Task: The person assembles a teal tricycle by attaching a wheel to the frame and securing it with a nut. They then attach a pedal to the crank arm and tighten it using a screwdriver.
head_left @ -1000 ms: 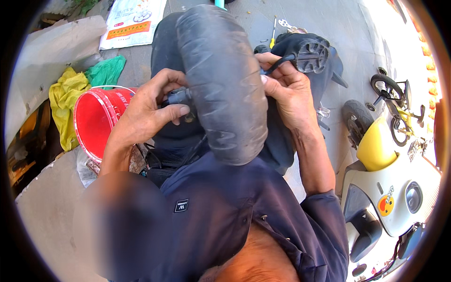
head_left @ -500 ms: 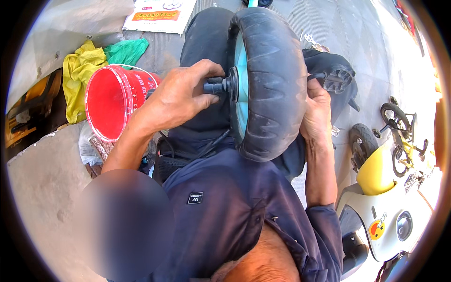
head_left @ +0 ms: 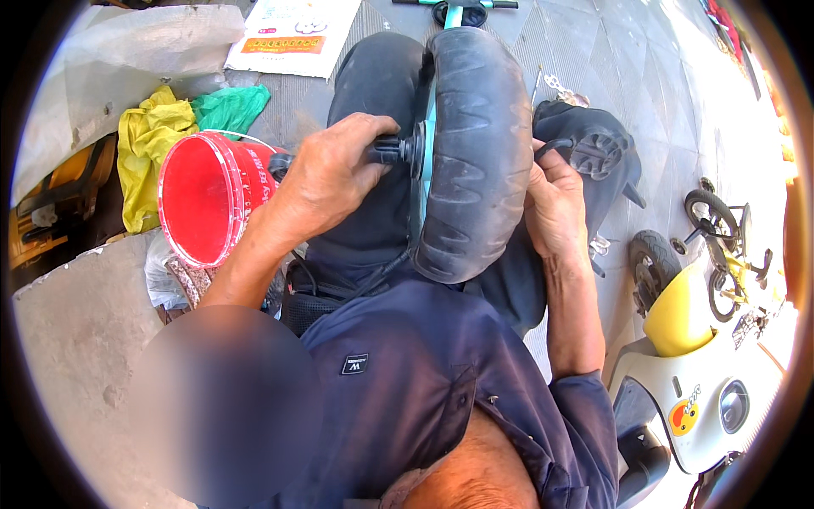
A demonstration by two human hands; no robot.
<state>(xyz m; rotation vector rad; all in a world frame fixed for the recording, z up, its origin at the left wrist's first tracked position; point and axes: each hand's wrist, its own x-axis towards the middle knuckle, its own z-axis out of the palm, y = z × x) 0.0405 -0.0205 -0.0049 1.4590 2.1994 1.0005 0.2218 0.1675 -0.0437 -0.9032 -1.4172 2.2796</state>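
Note:
A wheel with a thick black treaded tyre and a turquoise middle stands upright between my knees. My left hand has its thumb and fingers closed round the black crank on the wheel's left side. Part of a pedal shows behind that hand. On the other side my right hand grips the crank arm, which leads to a black ribbed pedal. The tyre hides some of the right fingers. A turquoise stem with a black handlebar appears beyond the wheel.
A red bucket lies tipped at the left beside yellow and green bags. A printed white sack is on the floor ahead. At the right are a small bicycle and a white ride-on vehicle.
The wheel has shifted slightly left, and its tyre is turned a little. Both hands stay on the cranks; the right hand and right pedal have moved left. More of the handlebar shows.

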